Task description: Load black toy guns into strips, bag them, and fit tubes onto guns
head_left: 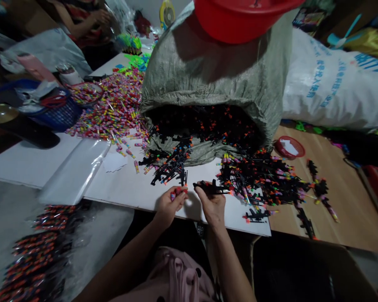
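My left hand is closed around small pink-and-red candy tubes, near the front edge of the white table. Close by on the right, my right hand grips a black toy gun with an orange tip pointing right. Just beyond my hands, a pile of black toy guns spills from the mouth of a large grey-green woven sack. To the right lies a heap of toy guns with colourful tubes. Further left spreads a big heap of pink and yellow candy tubes.
A red basin rests on the sack. Clear plastic bags lie at left, by a blue basket. Packed bags of toys sit on the floor. White sacks and a small red basket are at right. Another person's hands show behind.
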Motion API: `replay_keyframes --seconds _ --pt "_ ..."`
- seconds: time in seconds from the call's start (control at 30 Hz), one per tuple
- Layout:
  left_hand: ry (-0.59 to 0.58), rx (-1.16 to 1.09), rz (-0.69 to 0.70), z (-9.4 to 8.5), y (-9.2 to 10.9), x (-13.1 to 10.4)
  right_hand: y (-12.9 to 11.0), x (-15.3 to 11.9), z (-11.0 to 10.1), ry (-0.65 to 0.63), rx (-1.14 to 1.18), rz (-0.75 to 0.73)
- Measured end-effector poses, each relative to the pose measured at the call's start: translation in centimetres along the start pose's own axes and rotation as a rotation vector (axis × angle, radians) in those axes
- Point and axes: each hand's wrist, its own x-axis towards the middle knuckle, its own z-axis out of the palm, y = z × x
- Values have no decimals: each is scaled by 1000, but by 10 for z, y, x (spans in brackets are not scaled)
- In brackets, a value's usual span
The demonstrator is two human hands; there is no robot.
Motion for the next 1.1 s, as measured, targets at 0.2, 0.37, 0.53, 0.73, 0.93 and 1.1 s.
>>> replay_keyframes --seconds 0.2,0.37,0.53,0.73,0.93,1.1 --pt "19 -131 -58 2 11 1 5 -18 1 -49 -86 -22" --pt "4 -87 -43 2 3 1 5 -17 4 -3 -40 10" --pt "15 225 118 -7 -1 2 2 -18 3 14 -8 55" --pt "-67 739 649 -10 -8 -6 7 -23 8 91 54 109" --pt "-80 553 374 -7 0 4 15 5 -21 57 149 155" --pt "122 236 46 -29 14 23 22 52 -56 285 161 -179"
